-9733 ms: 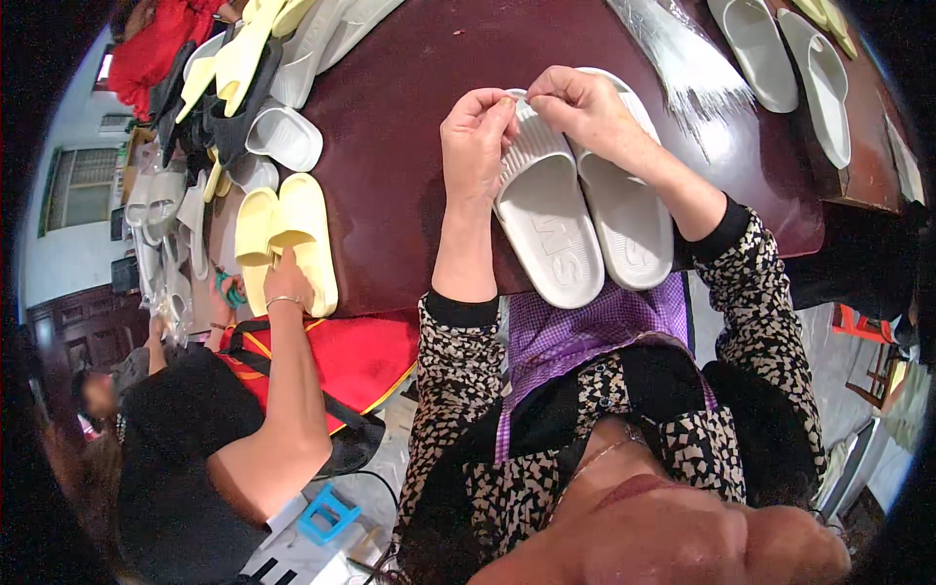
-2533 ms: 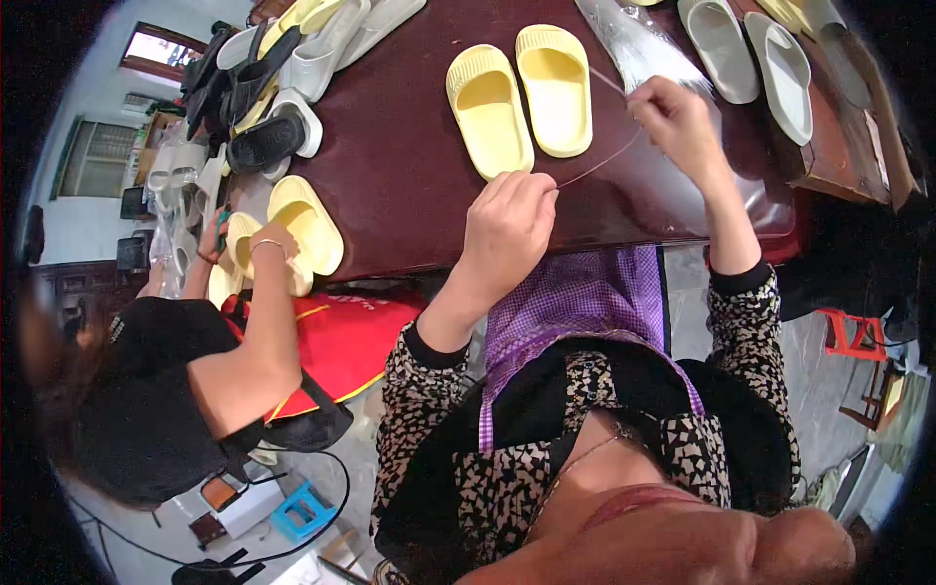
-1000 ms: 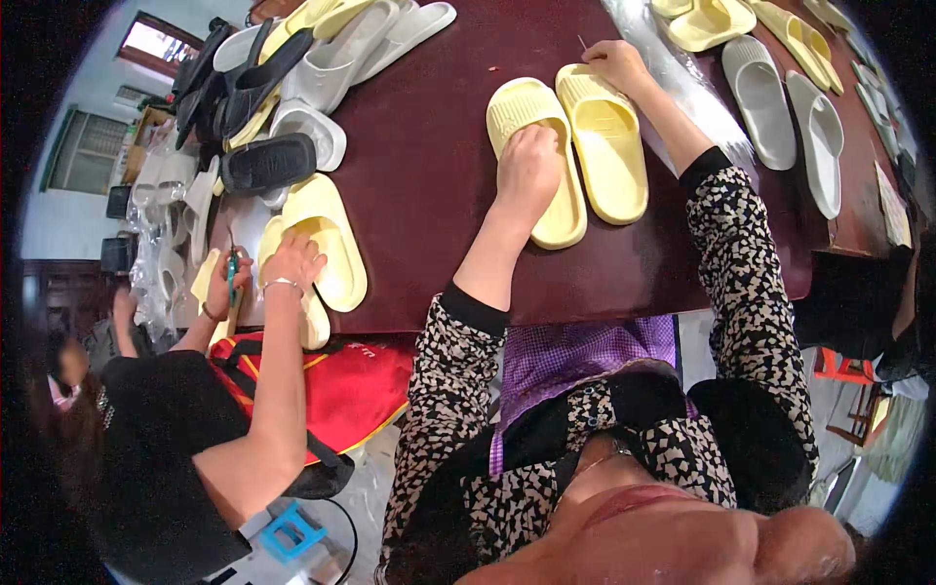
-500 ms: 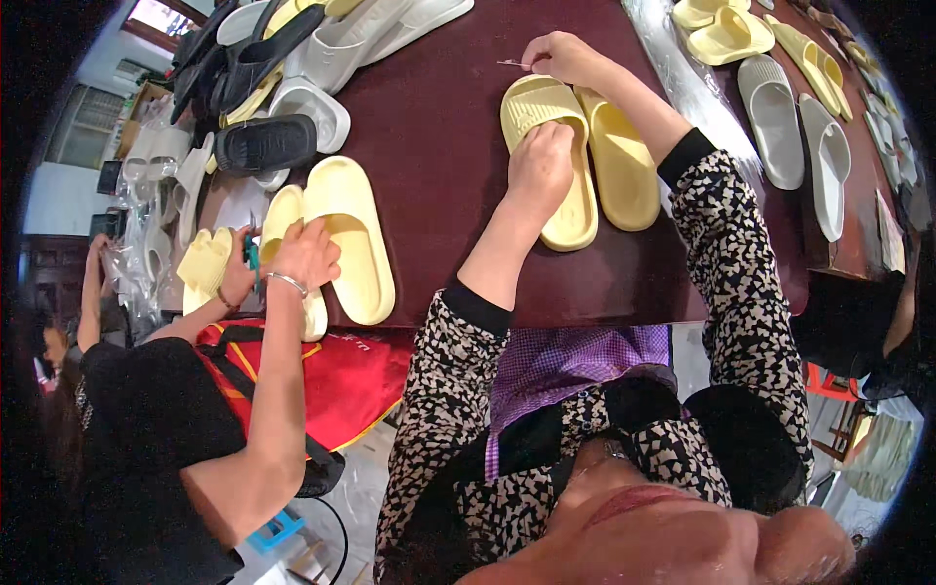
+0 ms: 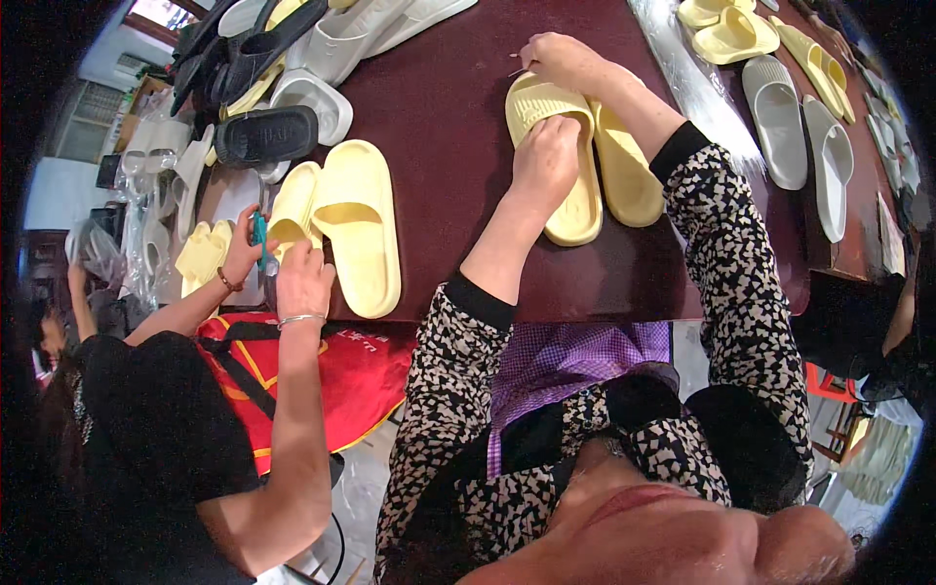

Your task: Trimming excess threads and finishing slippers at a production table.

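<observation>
A pair of pale yellow slippers lies side by side on the dark red table (image 5: 448,146). My left hand (image 5: 544,161) curls over the strap of the left yellow slipper (image 5: 575,210) and grips it. My right hand (image 5: 564,60) rests at the far end of the pair, above the right yellow slipper (image 5: 624,175). Its fingers pinch a thin needle-like piece (image 5: 517,70) that sticks out to the left.
A co-worker on the left holds a teal tool (image 5: 258,234) beside a second yellow pair (image 5: 356,224). Black and white slippers (image 5: 283,127) pile up at the far left. Grey slippers (image 5: 780,117) and more yellow ones (image 5: 731,29) lie on the right. A red bag (image 5: 341,361) sits below the table edge.
A grey pair has given way to the yellow pair. In the last second my left hand settled on the left slipper's strap and my right hand stayed at its far end.
</observation>
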Action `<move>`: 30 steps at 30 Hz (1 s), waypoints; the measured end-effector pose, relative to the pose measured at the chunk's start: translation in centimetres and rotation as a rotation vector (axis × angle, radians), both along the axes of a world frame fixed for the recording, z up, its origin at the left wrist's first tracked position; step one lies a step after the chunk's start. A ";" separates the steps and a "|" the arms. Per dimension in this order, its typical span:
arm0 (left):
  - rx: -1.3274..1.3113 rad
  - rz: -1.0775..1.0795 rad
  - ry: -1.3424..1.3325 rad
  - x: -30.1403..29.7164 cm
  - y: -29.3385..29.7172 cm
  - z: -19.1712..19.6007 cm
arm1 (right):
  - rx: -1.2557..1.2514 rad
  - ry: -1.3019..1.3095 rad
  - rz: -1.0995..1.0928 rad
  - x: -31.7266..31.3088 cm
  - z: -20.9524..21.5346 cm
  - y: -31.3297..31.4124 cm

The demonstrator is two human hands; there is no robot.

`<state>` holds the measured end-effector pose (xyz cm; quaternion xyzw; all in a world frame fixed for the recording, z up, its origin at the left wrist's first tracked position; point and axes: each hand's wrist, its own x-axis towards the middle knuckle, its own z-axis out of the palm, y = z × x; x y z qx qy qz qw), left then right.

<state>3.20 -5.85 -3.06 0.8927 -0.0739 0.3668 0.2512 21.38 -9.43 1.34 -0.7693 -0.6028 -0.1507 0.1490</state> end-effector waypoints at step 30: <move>-0.922 -0.424 0.363 0.7 9.5 5.9 | 0.280 1.071 -0.043 -8.4 4.8 -3.2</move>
